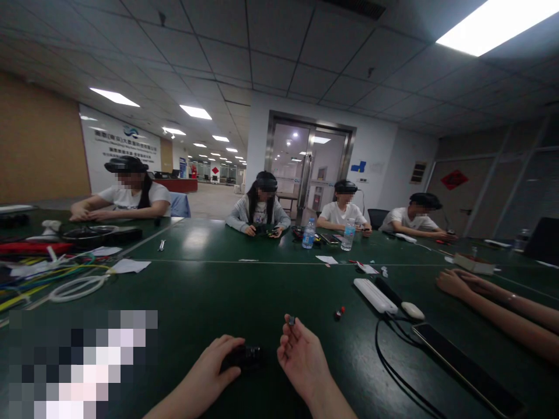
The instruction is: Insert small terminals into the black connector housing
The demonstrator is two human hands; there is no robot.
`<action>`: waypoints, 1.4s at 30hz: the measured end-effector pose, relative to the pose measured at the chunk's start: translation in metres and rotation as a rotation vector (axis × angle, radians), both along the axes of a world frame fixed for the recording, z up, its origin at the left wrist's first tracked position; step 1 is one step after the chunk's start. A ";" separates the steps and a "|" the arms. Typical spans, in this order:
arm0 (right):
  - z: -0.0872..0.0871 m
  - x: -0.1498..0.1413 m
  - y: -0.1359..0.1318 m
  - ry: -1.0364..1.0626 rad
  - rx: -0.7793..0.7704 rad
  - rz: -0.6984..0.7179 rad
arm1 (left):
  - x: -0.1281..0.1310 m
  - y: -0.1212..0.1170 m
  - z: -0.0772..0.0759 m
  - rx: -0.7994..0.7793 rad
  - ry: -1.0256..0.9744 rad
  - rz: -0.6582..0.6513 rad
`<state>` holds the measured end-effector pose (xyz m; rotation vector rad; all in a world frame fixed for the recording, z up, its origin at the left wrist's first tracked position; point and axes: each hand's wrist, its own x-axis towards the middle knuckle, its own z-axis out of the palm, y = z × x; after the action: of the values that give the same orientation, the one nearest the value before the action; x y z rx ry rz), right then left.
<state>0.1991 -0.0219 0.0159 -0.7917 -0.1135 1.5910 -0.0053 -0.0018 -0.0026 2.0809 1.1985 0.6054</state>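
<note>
Black object (250, 352) at bottom centre, apparently resting on dark green table (187, 314); gripped by left hand (216, 362), fingers over far side, thumb along near side, presumably for steadiness; right end uncovered, perhaps for access; too dark to tell exact kind. Small grey piece (292, 320) up at fingertips of right hand (303, 352), pinched by thumb and index finger, other fingers loosely curled, palm upturned; a tip hold, likely because too small for a whole-hand grasp, and good for keeping in sight; apart from the black object. Farther right, small red-and-black piece (339, 313) loose on the table, near enough for an easy reach; beyond, white block (374, 295) and dark phone (467, 368), off to the side, probably for working room; past those, co-worker's hands (454, 283) together; across the table, water bottle (309, 234) well apart, perhaps against spills.
</note>
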 end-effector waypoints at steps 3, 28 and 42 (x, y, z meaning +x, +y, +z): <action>0.000 0.000 0.000 -0.001 0.005 -0.003 | 0.000 0.000 0.001 0.008 -0.003 -0.016; -0.002 0.001 0.001 0.036 0.025 0.018 | 0.001 -0.002 0.004 0.017 0.002 -0.002; -0.002 0.001 0.000 0.019 0.031 0.026 | 0.001 -0.001 0.004 0.016 0.006 -0.017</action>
<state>0.1998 -0.0218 0.0139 -0.7539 -0.1350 1.6171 -0.0048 -0.0027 0.0009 2.1058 1.1816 0.6029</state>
